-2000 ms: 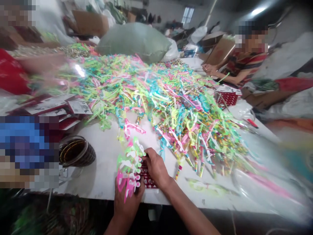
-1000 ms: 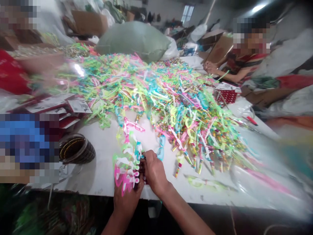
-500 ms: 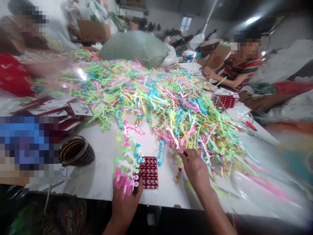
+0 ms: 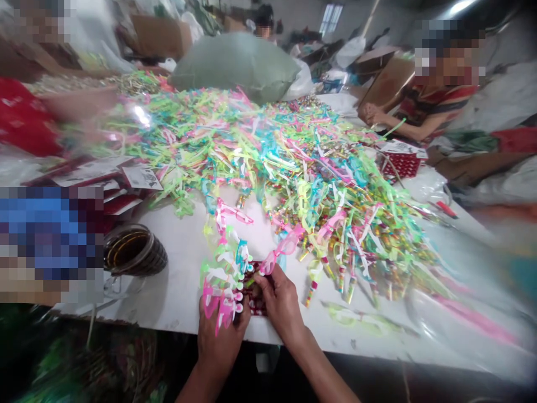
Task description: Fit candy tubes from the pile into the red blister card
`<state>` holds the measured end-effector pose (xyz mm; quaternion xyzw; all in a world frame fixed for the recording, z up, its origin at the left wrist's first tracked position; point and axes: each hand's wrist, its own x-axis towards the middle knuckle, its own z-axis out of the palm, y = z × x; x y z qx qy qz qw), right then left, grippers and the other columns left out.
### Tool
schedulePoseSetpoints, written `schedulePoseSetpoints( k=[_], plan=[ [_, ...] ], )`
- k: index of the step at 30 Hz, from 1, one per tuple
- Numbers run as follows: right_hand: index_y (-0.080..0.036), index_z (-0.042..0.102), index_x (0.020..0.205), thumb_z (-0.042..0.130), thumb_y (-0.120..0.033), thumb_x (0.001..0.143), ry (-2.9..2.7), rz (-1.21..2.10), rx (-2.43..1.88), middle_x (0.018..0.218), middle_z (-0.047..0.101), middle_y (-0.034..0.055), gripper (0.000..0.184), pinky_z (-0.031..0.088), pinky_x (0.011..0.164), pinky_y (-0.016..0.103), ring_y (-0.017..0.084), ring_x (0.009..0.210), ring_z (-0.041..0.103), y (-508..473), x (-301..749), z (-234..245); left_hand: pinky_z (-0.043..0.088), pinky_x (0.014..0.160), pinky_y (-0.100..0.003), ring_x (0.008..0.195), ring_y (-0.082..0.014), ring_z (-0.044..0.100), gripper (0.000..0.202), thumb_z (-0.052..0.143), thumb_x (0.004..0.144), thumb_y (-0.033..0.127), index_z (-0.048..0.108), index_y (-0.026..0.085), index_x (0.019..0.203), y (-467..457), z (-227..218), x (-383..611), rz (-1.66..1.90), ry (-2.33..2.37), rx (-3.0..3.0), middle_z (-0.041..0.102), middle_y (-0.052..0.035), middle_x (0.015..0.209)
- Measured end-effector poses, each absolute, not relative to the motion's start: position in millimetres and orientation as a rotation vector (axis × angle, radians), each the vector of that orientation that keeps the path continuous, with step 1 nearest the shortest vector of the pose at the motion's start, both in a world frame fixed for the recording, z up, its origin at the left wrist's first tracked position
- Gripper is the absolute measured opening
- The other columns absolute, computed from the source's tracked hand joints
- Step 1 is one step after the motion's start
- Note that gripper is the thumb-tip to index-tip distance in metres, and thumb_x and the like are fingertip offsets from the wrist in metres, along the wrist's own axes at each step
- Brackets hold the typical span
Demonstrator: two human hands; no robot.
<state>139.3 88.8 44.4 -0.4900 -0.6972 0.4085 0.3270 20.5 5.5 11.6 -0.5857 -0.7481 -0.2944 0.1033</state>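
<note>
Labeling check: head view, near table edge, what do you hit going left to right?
Dark ribbed bowl → left hand holding a row of toy glasses → red grid card → right hand with pink glasses → pile of colourful toy glasses.

A packing workshop is shown: a bench (image 4: pixel 180 291) is heaped with toy glasses (image 4: pixel 293 162), with cardboard boxes (image 4: pixel 157 34) and sacks (image 4: pixel 237 59) stacked behind.
</note>
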Motion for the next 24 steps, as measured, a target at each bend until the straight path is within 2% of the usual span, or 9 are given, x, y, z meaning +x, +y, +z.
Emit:
schedulePoseSetpoints(
  k=[4, 7, 12, 17, 19, 21, 24],
  plan=[
    [-0.020, 0.053, 0.090, 0.045, -0.036, 0.090, -1.766, 1.092, -1.371, 0.070, 0.058, -0.0011, 0.017, 0.044, 0.062, 0.023, 0.013, 0.063, 0.055, 93.7, 142.6, 42.5, 0.049, 0.076, -0.046, 0.078, -0.0267, 0.061, 0.015, 0.051, 0.084, 0.028, 0.064, 0.021, 0.082, 5.3, 14.1, 21.1, -0.924, -2.253, -1.781, 0.065, -0.0087, 0.077],
    [-0.020, 0.053, 0.087, 0.043, -0.029, 0.091, -1.971, 0.891, -1.324, 0.075, 0.059, 0.0014, 0.014, 0.045, 0.064, 0.024, 0.014, 0.067, 0.057, 90.0, 140.4, 40.5, 0.050, 0.076, -0.045, 0.078, -0.0268, 0.061, 0.016, 0.051, 0.084, 0.028, 0.064, 0.020, 0.082, 6.5, 15.0, 19.9, -0.909, -2.238, -1.796, 0.065, -0.0090, 0.076],
    [-0.018, 0.055, 0.092, 0.037, -0.017, 0.090, -2.283, 0.573, -1.281, 0.085, 0.060, 0.0063, 0.018, 0.046, 0.059, 0.026, 0.018, 0.074, 0.061, 76.1, 121.8, 44.2, 0.050, 0.080, -0.047, 0.082, -0.0279, 0.062, 0.016, 0.054, 0.082, 0.031, 0.064, 0.019, 0.086, 8.0, 13.3, 17.2, -0.844, -2.211, -1.786, 0.067, -0.0095, 0.080],
    [-0.021, 0.055, 0.091, 0.045, -0.022, 0.089, -2.141, 0.764, -1.309, 0.083, 0.062, 0.0015, 0.011, 0.048, 0.066, 0.023, 0.014, 0.074, 0.061, 94.8, 147.8, 62.2, 0.049, 0.081, -0.052, 0.084, -0.0295, 0.063, 0.017, 0.050, 0.083, 0.025, 0.066, 0.026, 0.090, 2.0, 4.4, 15.7, -0.886, -2.173, -1.878, 0.068, -0.0083, 0.083],
    [-0.021, 0.055, 0.093, 0.049, -0.029, 0.087, -2.039, 0.548, -1.526, 0.087, 0.061, 0.0032, 0.011, 0.047, 0.066, 0.026, 0.015, 0.074, 0.060, 110.8, 178.1, 67.9, 0.048, 0.081, -0.053, 0.085, -0.0296, 0.062, 0.018, 0.049, 0.084, 0.027, 0.066, 0.027, 0.091, 0.8, 1.7, 17.2, -0.900, -2.178, -1.853, 0.067, -0.0079, 0.081],
    [-0.018, 0.056, 0.094, 0.052, -0.035, 0.085, -2.010, 0.212, -1.865, 0.096, 0.058, 0.0093, 0.019, 0.043, 0.062, 0.030, 0.020, 0.076, 0.059, 126.4, 208.9, 69.3, 0.048, 0.083, -0.053, 0.087, -0.0295, 0.062, 0.019, 0.049, 0.085, 0.031, 0.066, 0.027, 0.090, 1.2, 1.1, 19.8, -0.914, -2.207, -1.789, 0.067, -0.0074, 0.078],
    [-0.017, 0.058, 0.086, 0.048, -0.029, 0.086, -2.084, 0.032, -2.081, 0.095, 0.057, 0.0117, 0.016, 0.040, 0.059, 0.031, 0.022, 0.077, 0.059, 141.5, 237.1, 66.8, 0.047, 0.084, -0.053, 0.089, -0.0300, 0.062, 0.020, 0.049, 0.085, 0.035, 0.066, 0.025, 0.088, 2.8, 3.6, 22.4, -0.918, -2.231, -1.747, 0.066, -0.0079, 0.076]
  ],
)
